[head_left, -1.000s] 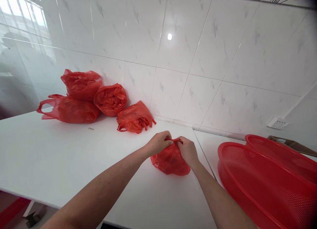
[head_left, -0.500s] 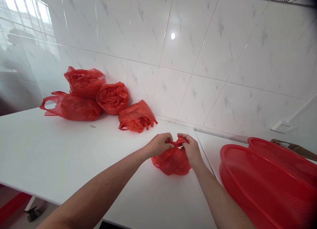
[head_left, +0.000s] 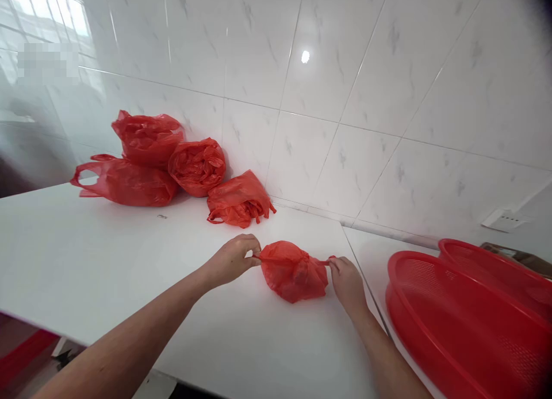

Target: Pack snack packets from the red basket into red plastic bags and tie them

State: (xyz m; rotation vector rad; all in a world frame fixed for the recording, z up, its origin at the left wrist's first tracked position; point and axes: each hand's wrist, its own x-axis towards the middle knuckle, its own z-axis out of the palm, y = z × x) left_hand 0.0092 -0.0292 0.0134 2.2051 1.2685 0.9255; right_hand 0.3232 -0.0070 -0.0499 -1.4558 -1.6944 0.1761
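A small red plastic bag (head_left: pixel 293 278) rests on the white table (head_left: pixel 215 336), its top gathered at a knot-like bunch. My left hand (head_left: pixel 237 260) pinches one handle, stretched out to the left. The other handle is pulled to the right between the fingers of my right hand (head_left: pixel 346 281). The bag's contents are hidden. Beyond it, near the wall, lies a crumpled red bag (head_left: pixel 239 200) with loose handles.
Further left by the wall are a round bundled red bag (head_left: pixel 197 168), a full red bag (head_left: pixel 138 183) and another red bag (head_left: pixel 149 139) on top of it. Large red perforated baskets (head_left: pixel 452 313) stand at the right, below a wall socket (head_left: pixel 503 219).
My hands have moved apart, left and right, drawing the bag's two handles out sideways. The bunched top now shows between them. The view has shifted slightly.
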